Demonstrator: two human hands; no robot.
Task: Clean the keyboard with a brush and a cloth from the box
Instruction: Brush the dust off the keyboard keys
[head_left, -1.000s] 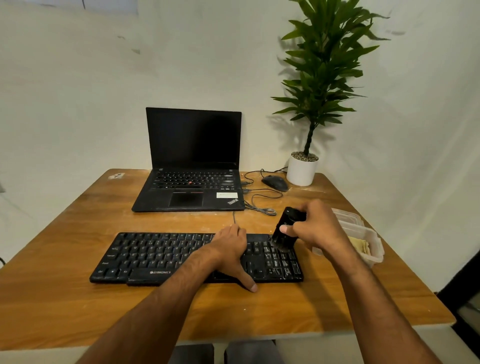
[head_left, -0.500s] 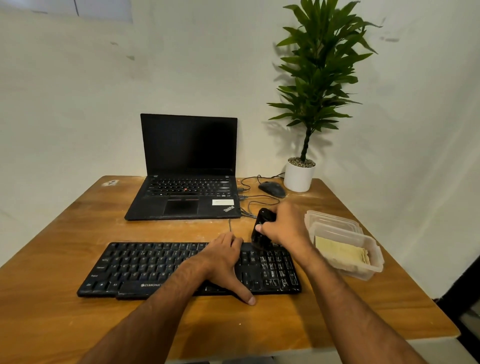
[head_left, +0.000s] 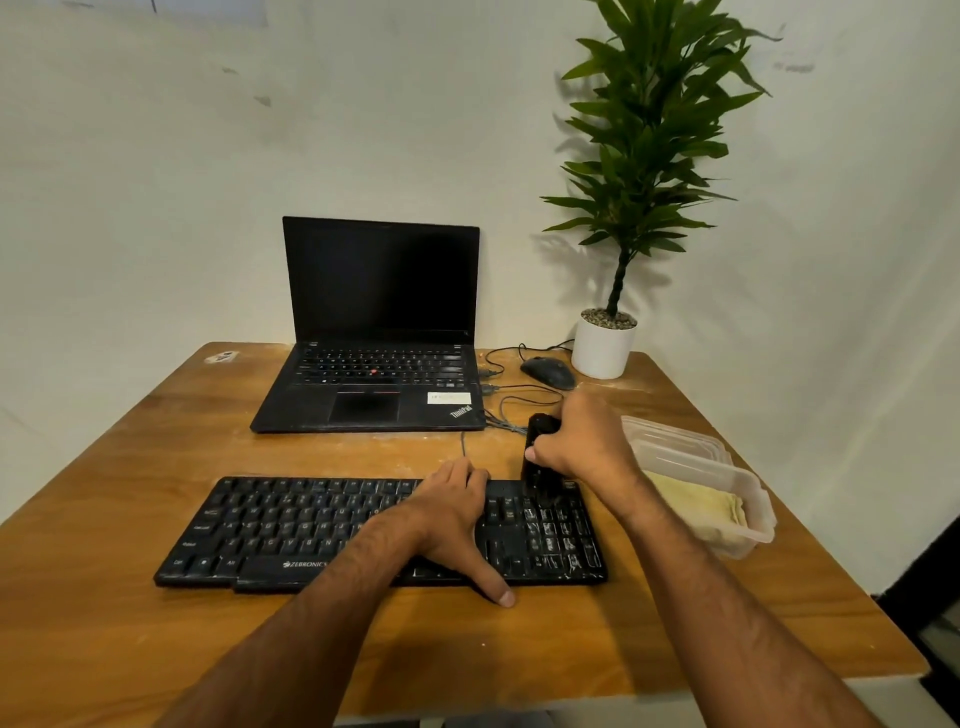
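Since the earlier frame, the right hand (head_left: 584, 449) is carrying the brush (head_left: 537, 462) leftward along the keyboard (head_left: 311, 525), fist closed round it. Left hand (head_left: 452, 514) is pressing flat, fingers spread, bracing. Recommend short, light strokes. Count: one brush, one keyboard, one box (head_left: 748, 499), one cloth (head_left: 696, 506) lying inside.

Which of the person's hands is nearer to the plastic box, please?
Right. The right hand, gripping the brush, is beside the plastic box; the left hand rests mid-keyboard.

Wooden table (head_left: 130, 519) — pale wall (head_left: 156, 182)
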